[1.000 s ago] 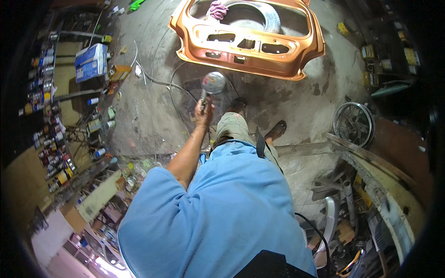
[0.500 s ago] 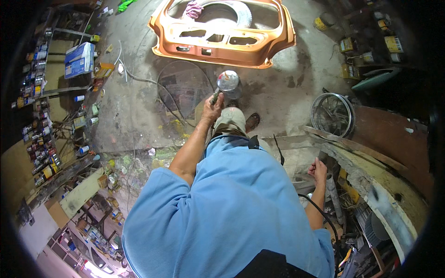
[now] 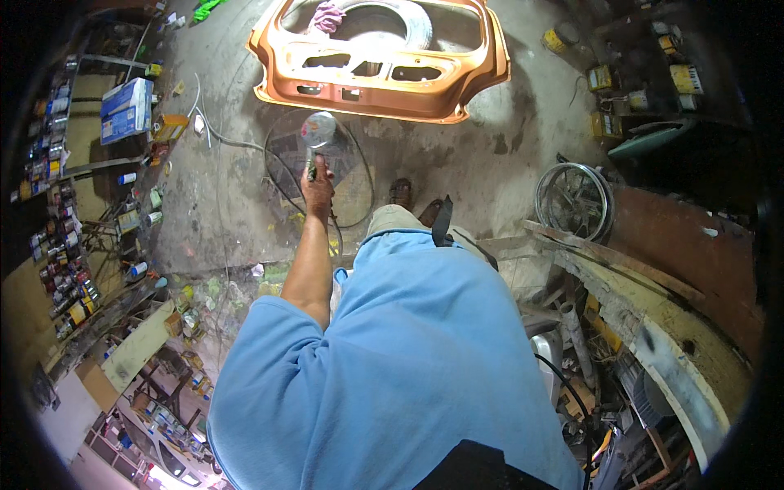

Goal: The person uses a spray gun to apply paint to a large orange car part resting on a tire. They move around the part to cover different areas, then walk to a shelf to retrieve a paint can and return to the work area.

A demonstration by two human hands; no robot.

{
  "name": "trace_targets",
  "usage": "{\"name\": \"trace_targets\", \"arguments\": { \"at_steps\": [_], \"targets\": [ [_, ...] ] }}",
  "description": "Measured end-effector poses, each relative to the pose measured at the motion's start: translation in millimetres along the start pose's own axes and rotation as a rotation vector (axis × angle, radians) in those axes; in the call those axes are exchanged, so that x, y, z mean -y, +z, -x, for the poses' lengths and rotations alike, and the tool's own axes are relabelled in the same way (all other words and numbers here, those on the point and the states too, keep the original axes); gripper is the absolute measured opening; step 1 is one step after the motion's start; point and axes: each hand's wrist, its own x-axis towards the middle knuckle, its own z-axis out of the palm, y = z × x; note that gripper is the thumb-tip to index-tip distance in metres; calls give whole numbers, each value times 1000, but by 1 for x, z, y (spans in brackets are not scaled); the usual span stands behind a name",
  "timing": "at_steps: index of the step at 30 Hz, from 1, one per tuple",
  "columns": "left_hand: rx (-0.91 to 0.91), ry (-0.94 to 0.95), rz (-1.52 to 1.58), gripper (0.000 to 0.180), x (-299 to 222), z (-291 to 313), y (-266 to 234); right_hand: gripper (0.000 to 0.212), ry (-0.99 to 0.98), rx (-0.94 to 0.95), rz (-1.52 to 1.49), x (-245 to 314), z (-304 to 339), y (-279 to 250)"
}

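Oil-stained concrete floor [image 3: 490, 163] stretches beneath a person in a blue shirt [image 3: 400, 367] who stands in a cluttered workshop, the left hand [image 3: 317, 186] closed in a fist around the handle of a spray gun [image 3: 317, 139] whose round metal cup catches the light. The gun is held out at arm's length, above a coil of hose [image 3: 359, 184] on the floor and just short of an orange car hatch panel [image 3: 384, 61], which lies flat with a tyre [image 3: 408, 24] and a pink rag [image 3: 328, 16] showing through its window opening. The right hand is out of view, so its state cannot be told. Rows of paint cans [image 3: 69, 269] line shelves on the left; a spoked wheel [image 3: 574, 200] leans near a rusty bench on the right. By the look of it the work is at the approach stage, the gun carried toward the panel and not yet aimed at it. The next move would call for closing the gap, keeping clear of the hose underfoot and levelling the nozzle with the panel's near edge.
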Motion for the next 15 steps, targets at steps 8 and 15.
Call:
{"name": "trace_targets", "arguments": {
  "at_steps": [8, 15],
  "targets": [
    [157, -210, 37, 48, 0, 7, 32, 39, -67, -42, -20, 68, -3, 8],
    [471, 41, -290, 55, 9, 39, 95, 37, -69, -24, 37, 84, -4, -3]
  ]
}}
